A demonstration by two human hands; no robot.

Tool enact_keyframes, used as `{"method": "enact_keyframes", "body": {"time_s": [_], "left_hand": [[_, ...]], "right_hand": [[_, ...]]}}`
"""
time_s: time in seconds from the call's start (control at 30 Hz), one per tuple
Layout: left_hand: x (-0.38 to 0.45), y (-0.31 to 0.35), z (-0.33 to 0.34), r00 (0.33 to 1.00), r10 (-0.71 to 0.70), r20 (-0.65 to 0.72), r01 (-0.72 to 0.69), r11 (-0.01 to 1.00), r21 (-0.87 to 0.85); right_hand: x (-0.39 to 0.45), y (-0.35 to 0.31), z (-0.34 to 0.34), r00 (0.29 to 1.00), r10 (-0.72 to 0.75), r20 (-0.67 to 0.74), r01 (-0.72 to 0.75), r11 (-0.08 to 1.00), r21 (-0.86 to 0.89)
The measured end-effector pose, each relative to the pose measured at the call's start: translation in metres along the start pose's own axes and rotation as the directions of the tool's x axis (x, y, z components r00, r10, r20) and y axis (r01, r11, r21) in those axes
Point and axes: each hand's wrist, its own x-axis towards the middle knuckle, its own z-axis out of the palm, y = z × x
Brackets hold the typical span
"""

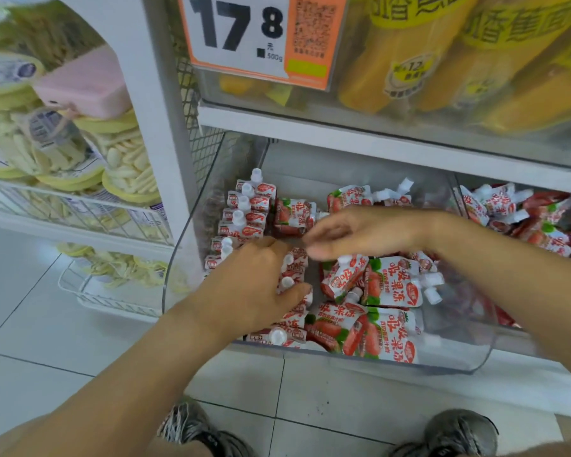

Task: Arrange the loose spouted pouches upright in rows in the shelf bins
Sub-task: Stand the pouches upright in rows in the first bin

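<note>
A clear plastic shelf bin [370, 362] holds red-and-white spouted pouches. Along its left wall an upright row of pouches [246, 214] stands with white caps up. My left hand [256, 285] rests on a second upright row [294, 275], thumb against its near side, fingers curved over the tops. My right hand [353, 234] hovers over the bin's middle with fingers stretched left, loosely together; I see nothing held in it. Loose pouches [379, 285] lie flat and jumbled on the right and front of the bin.
A neighbouring bin [508, 328] at right holds more jumbled pouches [524, 219]. Above is a shelf with yellow packs [442, 61] and a price tag [254, 37]. A white rack of snack tubs [80, 166] stands left. My shoes [459, 433] are on the tiled floor.
</note>
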Motion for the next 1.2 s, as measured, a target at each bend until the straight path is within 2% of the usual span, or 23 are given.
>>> {"method": "enact_keyframes", "body": {"time_s": [0.1, 0.17, 0.3, 0.4, 0.43, 0.47, 0.53, 0.57, 0.67, 0.8, 0.9, 0.97, 1.0, 1.03, 1.1, 1.13, 1.2], "left_hand": [[0.001, 0.001, -0.001, 1.000, -0.010, 0.015, 0.010, 1.000, 0.008], [0.000, 0.002, -0.002, 1.000, -0.006, 0.009, 0.006, 1.000, 0.021], [-0.001, 0.002, -0.002, 1.000, -0.001, -0.015, 0.001, 1.000, 0.013], [-0.002, 0.003, 0.000, 0.999, -0.012, -0.034, 0.012, 1.000, 0.003], [-0.002, 0.003, 0.000, 0.999, -0.012, -0.044, 0.012, 1.000, 0.003], [-0.002, 0.003, 0.001, 0.998, -0.012, -0.054, 0.012, 1.000, 0.000], [-0.003, 0.003, 0.002, 0.998, -0.019, -0.066, 0.017, 1.000, -0.024], [-0.003, 0.002, 0.003, 0.997, -0.026, -0.071, 0.024, 0.999, -0.034], [-0.004, -0.004, 0.005, 0.993, -0.071, -0.095, 0.066, 0.996, -0.052], [-0.001, -0.005, 0.006, 0.987, -0.101, -0.123, 0.090, 0.992, -0.093], [0.006, -0.001, 0.005, 0.988, -0.063, -0.144, 0.048, 0.993, -0.105], [0.013, -0.001, 0.004, 0.992, -0.033, -0.124, 0.018, 0.993, -0.120], [0.016, -0.002, 0.004, 0.994, -0.024, -0.104, 0.012, 0.993, -0.117], [0.018, -0.003, 0.004, 0.996, -0.020, -0.090, 0.010, 0.994, -0.107], [0.018, -0.003, 0.005, 0.995, -0.020, -0.097, 0.013, 0.997, -0.080], [0.017, -0.003, 0.005, 0.994, -0.017, -0.106, 0.009, 0.997, -0.074], [0.014, -0.003, 0.005, 0.993, -0.003, -0.121, -0.008, 0.996, -0.093]], "right_hand": [[-0.021, 0.009, 0.009, 1.000, 0.013, -0.002, -0.013, 0.959, -0.284], [-0.024, 0.018, 0.019, 0.993, -0.019, -0.115, -0.026, 0.924, -0.381], [-0.030, 0.016, 0.015, 0.938, -0.080, -0.338, -0.043, 0.938, -0.343], [-0.022, 0.002, 0.006, 0.781, -0.179, -0.598, 0.041, 0.970, -0.238], [-0.013, -0.003, 0.008, 0.755, -0.190, -0.627, 0.082, 0.977, -0.198], [0.000, -0.006, 0.011, 0.774, -0.187, -0.605, 0.103, 0.980, -0.171], [0.028, -0.006, 0.022, 0.868, -0.148, -0.474, 0.079, 0.983, -0.164], [0.039, -0.003, 0.026, 0.892, -0.134, -0.432, 0.060, 0.982, -0.180], [0.054, 0.004, 0.021, 0.905, -0.131, -0.404, 0.061, 0.981, -0.183], [0.058, 0.005, 0.010, 0.944, -0.163, -0.287, 0.095, 0.967, -0.236], [0.057, 0.001, 0.003, 0.979, -0.151, -0.140, 0.120, 0.971, -0.209], [0.050, 0.002, -0.009, 0.991, -0.117, -0.058, 0.109, 0.985, -0.131], [0.047, 0.005, -0.017, 0.988, -0.117, -0.102, 0.107, 0.989, -0.100], [0.046, 0.006, -0.024, 0.970, -0.129, -0.208, 0.115, 0.990, -0.079], [0.050, 0.013, -0.035, 0.900, -0.134, -0.416, 0.124, 0.991, -0.051], [0.054, 0.016, -0.038, 0.884, -0.125, -0.450, 0.104, 0.992, -0.070], [0.063, 0.021, -0.042, 0.891, -0.135, -0.433, 0.016, 0.963, -0.268]]}}
